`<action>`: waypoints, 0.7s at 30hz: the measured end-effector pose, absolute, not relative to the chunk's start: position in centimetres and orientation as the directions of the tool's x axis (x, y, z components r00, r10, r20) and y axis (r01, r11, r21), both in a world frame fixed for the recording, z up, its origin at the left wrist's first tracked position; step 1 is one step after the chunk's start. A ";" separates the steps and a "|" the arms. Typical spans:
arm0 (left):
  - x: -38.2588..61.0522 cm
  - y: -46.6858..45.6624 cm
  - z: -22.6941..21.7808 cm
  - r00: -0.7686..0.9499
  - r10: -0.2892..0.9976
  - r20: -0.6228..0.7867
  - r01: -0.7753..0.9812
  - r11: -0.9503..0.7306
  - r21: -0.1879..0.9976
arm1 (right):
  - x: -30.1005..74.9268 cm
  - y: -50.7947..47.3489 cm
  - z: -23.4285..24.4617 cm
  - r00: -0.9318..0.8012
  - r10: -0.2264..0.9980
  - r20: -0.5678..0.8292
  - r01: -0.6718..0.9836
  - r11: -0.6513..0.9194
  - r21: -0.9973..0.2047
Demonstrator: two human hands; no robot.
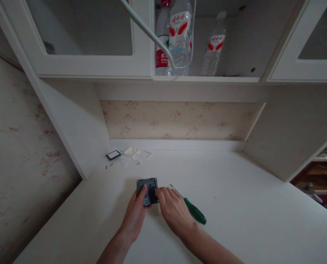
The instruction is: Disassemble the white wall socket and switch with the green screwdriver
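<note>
My left hand (136, 209) grips a small dark grey, square electronic device (147, 187) by its left side, thumb across the top. Inside the device some fine parts show, too small to name. At its right edge, the bent fingers of my right hand (173, 205) pinch or press; whether they hold a small part is hidden. Beside my right hand lies a screwdriver (194, 211) with a green handle, its shaft pointing up and left, partly behind the hand.
At the back left of the white desk (229, 205) lie a black-rimmed frame (113, 155), several clear plastic pieces (136, 156) and small dark bits. Plastic bottles (179, 36) stand in the overhead cabinet, with a pale bar (149, 33) hanging in front. Side panels flank the desk.
</note>
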State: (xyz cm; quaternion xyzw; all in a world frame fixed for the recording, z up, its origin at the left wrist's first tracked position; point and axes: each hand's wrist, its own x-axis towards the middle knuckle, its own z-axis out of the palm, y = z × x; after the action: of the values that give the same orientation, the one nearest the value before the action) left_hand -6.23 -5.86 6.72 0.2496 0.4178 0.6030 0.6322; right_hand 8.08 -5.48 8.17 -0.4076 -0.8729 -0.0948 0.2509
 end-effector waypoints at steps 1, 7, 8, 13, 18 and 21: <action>-6.4 -5.5 6.6 -0.080 0.973 -0.218 -0.540 0.141 0.830 | 8.2 -5.3 8.1 -0.559 0.654 0.510 0.744 0.667 -0.041; -9.3 -2.2 4.8 -0.171 0.955 -0.244 -0.448 0.145 0.882 | 9.7 -1.1 6.8 -0.239 0.875 0.421 0.696 0.457 -0.555; -10.0 -1.5 4.3 -0.193 0.952 -0.239 -0.447 0.132 0.885 | 9.9 0.0 6.4 -0.202 0.908 0.367 0.664 0.403 -0.630; -12.4 0.9 1.8 -0.277 0.922 -0.271 -0.529 0.090 0.844 | 9.3 5.7 3.9 -0.251 0.960 0.122 0.587 0.251 -0.770; -12.7 1.5 0.6 -0.304 0.875 -0.376 -0.574 0.146 0.806 | 6.1 10.5 2.5 -0.276 0.957 0.091 0.656 0.257 -0.710; -12.8 1.6 0.2 -0.309 0.870 -0.385 -0.558 0.162 0.814 | 3.4 12.3 2.0 -0.298 0.950 0.097 0.705 0.288 -0.648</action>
State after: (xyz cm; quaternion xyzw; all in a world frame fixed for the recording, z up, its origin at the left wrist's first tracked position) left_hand -12.78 1.59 0.18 0.1533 0.5087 0.6289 0.5676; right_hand 3.37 12.34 1.98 -0.5407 -0.7651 0.2524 0.2420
